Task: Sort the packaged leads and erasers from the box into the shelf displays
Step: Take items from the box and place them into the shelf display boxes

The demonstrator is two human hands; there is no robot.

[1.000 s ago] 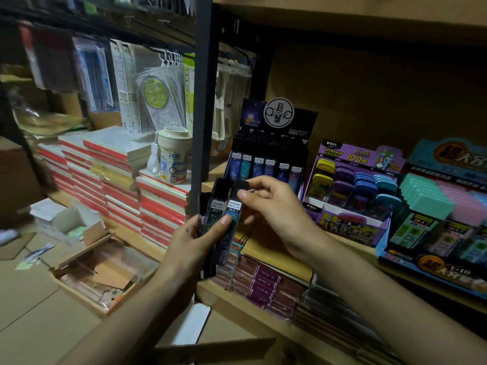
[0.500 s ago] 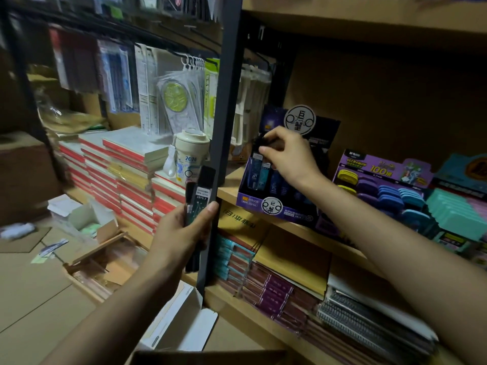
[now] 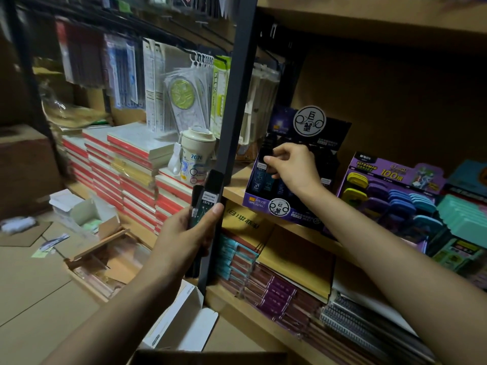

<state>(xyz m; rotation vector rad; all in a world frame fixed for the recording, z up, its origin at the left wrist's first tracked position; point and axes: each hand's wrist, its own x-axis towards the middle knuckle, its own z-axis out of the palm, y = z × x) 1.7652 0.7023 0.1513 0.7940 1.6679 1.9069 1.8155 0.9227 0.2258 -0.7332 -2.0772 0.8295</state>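
In the head view, the left hand (image 3: 184, 233) grips a bundle of lead packs (image 3: 208, 198) upright against the dark shelf post (image 3: 237, 101). The right hand (image 3: 293, 171) reaches into the purple lead display box (image 3: 261, 204) on the shelf. Its curled fingers pinch a single lead pack (image 3: 266, 160) standing at the box's left end, with the eraser display (image 3: 390, 196) just beside the box.

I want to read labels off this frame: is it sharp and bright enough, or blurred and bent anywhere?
Head view: dim overall; lead packs in the left hand show a partly legible label; display box at the right hand is dark; left edge blurred; shelf post leans from wide-angle distortion.
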